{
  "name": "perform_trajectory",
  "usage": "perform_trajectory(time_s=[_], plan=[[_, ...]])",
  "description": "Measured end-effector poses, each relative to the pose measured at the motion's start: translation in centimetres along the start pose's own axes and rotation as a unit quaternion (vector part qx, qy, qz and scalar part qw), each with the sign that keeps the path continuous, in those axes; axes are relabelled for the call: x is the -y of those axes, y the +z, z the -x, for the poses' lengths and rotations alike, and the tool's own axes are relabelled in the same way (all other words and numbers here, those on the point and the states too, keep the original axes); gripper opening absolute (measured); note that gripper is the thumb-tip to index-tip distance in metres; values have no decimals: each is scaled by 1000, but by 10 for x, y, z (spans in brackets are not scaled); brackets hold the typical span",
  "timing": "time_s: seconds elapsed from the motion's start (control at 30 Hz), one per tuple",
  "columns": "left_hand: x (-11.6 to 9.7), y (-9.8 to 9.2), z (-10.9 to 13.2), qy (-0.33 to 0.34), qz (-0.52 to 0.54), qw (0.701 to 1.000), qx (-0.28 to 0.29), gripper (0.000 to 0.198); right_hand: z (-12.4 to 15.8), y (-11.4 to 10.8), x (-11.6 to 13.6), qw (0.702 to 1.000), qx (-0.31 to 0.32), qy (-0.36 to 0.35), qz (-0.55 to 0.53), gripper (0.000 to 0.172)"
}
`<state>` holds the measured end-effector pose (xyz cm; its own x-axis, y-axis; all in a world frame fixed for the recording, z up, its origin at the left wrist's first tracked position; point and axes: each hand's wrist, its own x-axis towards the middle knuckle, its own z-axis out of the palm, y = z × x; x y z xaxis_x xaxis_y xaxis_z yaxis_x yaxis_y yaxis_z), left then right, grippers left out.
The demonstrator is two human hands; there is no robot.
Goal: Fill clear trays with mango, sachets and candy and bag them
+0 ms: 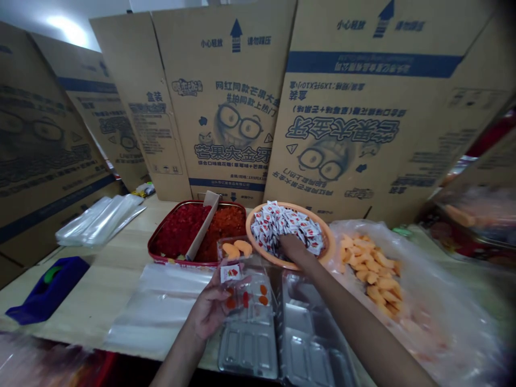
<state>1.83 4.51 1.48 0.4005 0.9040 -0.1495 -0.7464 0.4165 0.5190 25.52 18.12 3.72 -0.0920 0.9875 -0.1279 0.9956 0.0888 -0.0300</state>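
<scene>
My left hand [212, 306] is closed at the left edge of a clear plastic tray [256, 317], its thumb over the rim. A small white sachet [230, 273] with a red print lies by its fingertips. Curved orange candies [237, 249] fill the tray's far end, and small orange and red gummy-like pieces [245, 299] sit nearer me. My right hand [291, 247] reaches into an orange basket [331, 244] heaped with white sachets [278, 217]. Its fingers are sunk among them, so what they hold is hidden. Another clear plastic tray [310, 333] lies under my right forearm.
A red-rimmed tin [151, 244] holds red and orange pieces, split by a cardboard strip [203, 226]. At right, a clear bag [439, 279] contains orange candies [374, 269]. Plastic sleeves [157, 306], a blue tape dispenser [48, 290] and stacked bags [99, 217] are left; cardboard boxes [226, 70] stand behind.
</scene>
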Motion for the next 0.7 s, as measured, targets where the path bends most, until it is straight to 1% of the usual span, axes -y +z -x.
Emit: perform_trajectory(time_s=[0.1,0.2,0.33,0.43,0.5,0.6,0.63,0.7], plan=[[-2,0,2,-10,-13,1000,-11,80,4,-1,0,999,-1,51,4,31],[-4,0,5,-18,-18,1000,1,82,7,-3,-2,997,-22,76,-9,30],[-4,2,7,-25,-25,999,-10,84,12,-13,-17,992,-84,82,-35,28],[-2,6,8,-18,-24,999,-15,83,17,-25,-22,987,-134,58,-66,25],[-1,8,7,-13,-22,1000,-6,80,24,-34,-14,980,-164,3,-110,25],[1,9,7,-6,-27,1000,-1,76,46,-40,18,948,-196,-147,-201,23],[2,9,8,-3,-29,1000,-3,75,56,-39,31,936,-199,-195,-214,23],[2,9,10,3,-30,1000,-7,74,75,-33,57,927,-189,-260,-192,23]])
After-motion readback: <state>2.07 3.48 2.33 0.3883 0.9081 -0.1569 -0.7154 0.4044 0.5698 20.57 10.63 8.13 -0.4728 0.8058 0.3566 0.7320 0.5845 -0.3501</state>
